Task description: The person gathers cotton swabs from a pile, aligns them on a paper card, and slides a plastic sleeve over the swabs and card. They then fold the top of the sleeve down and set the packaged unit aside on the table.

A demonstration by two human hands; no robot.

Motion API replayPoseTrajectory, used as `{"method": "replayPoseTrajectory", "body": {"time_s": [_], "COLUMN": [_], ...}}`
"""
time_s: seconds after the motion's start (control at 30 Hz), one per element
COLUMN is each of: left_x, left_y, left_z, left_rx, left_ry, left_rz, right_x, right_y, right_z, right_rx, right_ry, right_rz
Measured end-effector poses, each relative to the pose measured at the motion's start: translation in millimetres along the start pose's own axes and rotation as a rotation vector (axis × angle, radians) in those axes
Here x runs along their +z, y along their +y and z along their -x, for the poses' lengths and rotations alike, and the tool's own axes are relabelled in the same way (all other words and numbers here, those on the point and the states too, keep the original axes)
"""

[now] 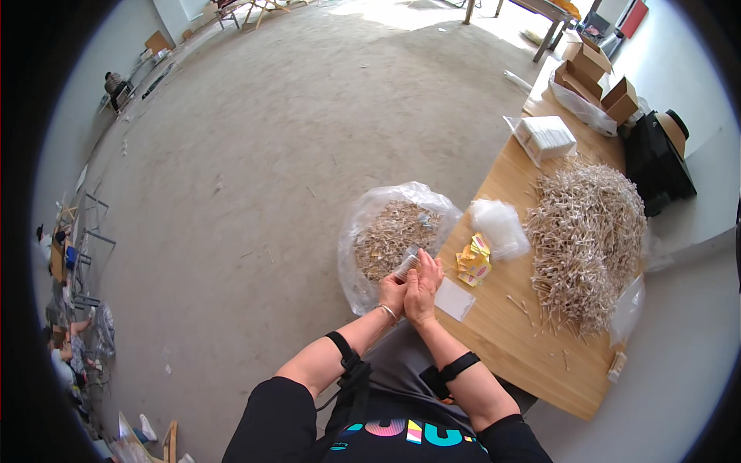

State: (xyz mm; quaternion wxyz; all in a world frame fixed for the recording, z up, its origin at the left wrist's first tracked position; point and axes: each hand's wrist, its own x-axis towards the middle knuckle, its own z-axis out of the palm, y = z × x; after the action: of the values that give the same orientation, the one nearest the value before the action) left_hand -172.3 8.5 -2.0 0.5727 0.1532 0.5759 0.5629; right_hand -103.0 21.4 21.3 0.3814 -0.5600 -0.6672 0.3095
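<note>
My left hand and my right hand are together just off the table's near left edge. Between them is a small clear packet that looks filled with cotton swabs. My left fingers are closed round its lower end, while my right hand lies along its side with the fingers pressed together. Below and beyond them, a large clear plastic bag stands open, full of loose swabs or packets. Just right of my right hand, a white card lies at the table edge, with yellow printed cards behind it.
On the wooden table are a large heap of cotton swabs, clear plastic sleeves and a wrapped white stack. Cardboard boxes and a black container stand farther back. Other people are at the far left.
</note>
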Motion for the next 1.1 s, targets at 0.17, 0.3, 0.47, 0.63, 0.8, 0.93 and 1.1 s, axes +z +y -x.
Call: {"method": "replayPoseTrajectory", "body": {"time_s": [0.17,0.3,0.47,0.63,0.8,0.93,1.1], "left_x": [1.2,-1.9,-5.1,-6.5,-18.4,-9.9,3.1], "left_y": [-7.4,0.9,-5.7,-14.0,-2.3,34.7,39.9], "left_z": [-4.8,-4.0,-5.3,-6.5,-21.0,-18.3,-23.1], "left_rx": [0.085,-0.01,0.036,-0.015,0.069,0.091,0.075], "left_ry": [-0.045,-0.083,-0.023,-0.051,-0.162,-0.215,-0.142], "left_rz": [-0.015,-0.006,0.152,0.166,-0.087,-0.059,-0.177], "right_x": [-1.6,0.9,2.7,1.0,0.8,0.7,0.1], "right_y": [0.5,4.8,3.0,0.1,1.1,-4.2,-6.9], "right_z": [-0.9,-1.2,-0.9,-0.8,-1.8,-2.3,-2.1], "right_rx": [0.004,0.021,0.017,0.007,0.049,0.056,0.059], "right_ry": [-0.022,0.0,0.005,-0.016,-0.009,0.008,0.011], "right_rz": [-0.004,-0.057,-0.056,-0.001,0.013,0.008,-0.001]}}
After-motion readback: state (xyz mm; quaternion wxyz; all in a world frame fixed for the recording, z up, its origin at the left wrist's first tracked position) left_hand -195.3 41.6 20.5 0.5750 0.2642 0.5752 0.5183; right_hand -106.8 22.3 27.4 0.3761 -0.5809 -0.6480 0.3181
